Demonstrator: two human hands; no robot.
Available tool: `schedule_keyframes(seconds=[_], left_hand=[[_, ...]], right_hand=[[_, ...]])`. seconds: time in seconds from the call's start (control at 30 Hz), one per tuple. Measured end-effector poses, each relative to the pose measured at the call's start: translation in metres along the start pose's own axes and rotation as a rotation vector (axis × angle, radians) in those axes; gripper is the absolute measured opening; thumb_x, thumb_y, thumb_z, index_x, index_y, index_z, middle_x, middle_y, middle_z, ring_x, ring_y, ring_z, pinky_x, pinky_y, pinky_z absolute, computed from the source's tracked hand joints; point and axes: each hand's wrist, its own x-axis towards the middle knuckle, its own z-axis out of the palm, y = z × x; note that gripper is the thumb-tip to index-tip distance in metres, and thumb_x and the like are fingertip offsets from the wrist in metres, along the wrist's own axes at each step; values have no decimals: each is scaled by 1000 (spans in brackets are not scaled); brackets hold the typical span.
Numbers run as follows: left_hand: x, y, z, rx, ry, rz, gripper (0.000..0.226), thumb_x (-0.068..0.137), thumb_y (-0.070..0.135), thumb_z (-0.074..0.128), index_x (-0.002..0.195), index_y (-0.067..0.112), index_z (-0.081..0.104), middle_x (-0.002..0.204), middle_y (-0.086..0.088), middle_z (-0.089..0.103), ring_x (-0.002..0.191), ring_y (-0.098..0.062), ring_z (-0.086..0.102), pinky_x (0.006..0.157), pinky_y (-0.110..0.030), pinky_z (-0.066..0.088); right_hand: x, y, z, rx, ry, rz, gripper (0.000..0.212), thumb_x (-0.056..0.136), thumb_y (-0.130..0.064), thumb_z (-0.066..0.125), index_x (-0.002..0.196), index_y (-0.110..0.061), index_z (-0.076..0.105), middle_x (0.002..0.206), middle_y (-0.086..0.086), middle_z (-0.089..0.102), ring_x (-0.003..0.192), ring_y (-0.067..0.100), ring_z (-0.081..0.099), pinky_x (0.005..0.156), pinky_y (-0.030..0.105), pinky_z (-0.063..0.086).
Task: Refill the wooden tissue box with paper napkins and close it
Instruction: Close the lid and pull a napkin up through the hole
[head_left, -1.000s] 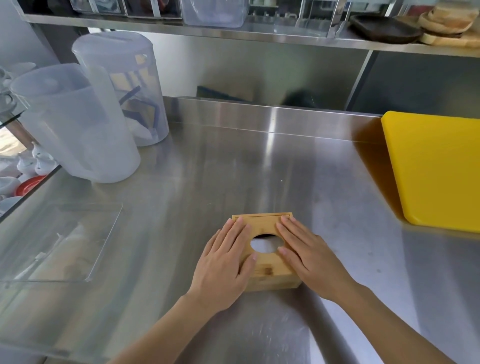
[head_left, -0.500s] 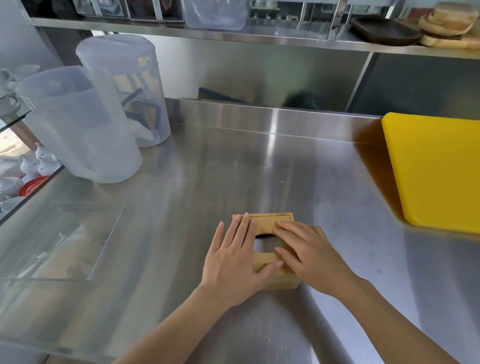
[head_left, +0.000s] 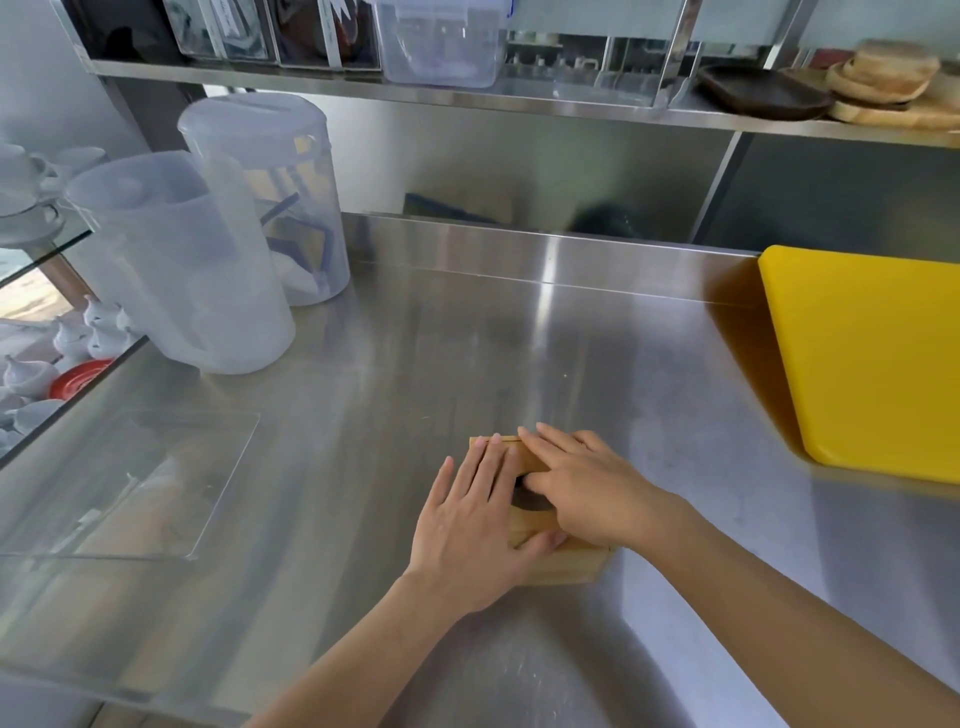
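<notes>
Wooden tissue box (head_left: 566, 564) sits at six o'clock on the steel counter (head_left: 467, 338); left hand (head_left: 475, 525) and right hand (head_left: 592, 491) press flat, clasping nothing. Uneven pressure could jam its sliding lid.

Steel counter (head_left: 467, 353), wooden box (head_left: 566, 564), two jugs (head_left: 182, 270), yellow board (head_left: 872, 358)

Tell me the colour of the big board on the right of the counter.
Bright yellow; the board shows plainly in the head view.
</notes>
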Motion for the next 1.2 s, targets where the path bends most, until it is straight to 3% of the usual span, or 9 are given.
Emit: schedule_keyframes(seconds=[0.13,0.3,0.57,0.87,1.1,1.2], left_hand=[[-1,-1,1,-29,2,-8,86,79,75,17,133,14,44,142,-2,45,133,-18,37,104,-42,35],[-1,0,3,-61,36,-8,80,77,74,33,134,18,42,144,1,43,135,-16,32,103,-40,35],[0,-1,6,-60,55,-14,81,76,73,35,135,18,41,144,0,42,135,-17,33,104,-41,36],[0,-1,7,-132,22,-15,86,78,73,27,143,17,27,152,1,28,141,-14,16,112,-39,26],[-1,-1,8,-79,28,-24,81,77,73,32,134,18,43,143,-1,44,134,-18,35,102,-44,36],[-1,-1,4,-124,18,-3,80,78,76,25,136,22,37,147,0,37,138,-15,25,108,-44,27]], right_hand=[[6,-8,-7,-98,-149,52,34,93,-18,45,126,-14,52,158,10,-12,145,29,-10,115,47,6],[16,-13,-12,-127,-292,126,39,92,-17,47,132,-19,47,156,9,-21,143,30,-19,116,52,-2],[14,-16,-8,1,-70,104,25,90,-10,48,111,-10,62,158,14,-4,146,23,-4,116,47,6],[12,-12,5,87,205,48,27,87,-7,47,103,-8,68,153,7,29,141,17,19,108,36,6],[8,-2,14,173,339,46,20,84,-14,48,85,-10,67,124,0,55,120,18,42,82,25,12],[3,3,17,244,355,29,12,85,-16,52,78,-13,60,109,-3,58,107,14,46,81,21,14]])
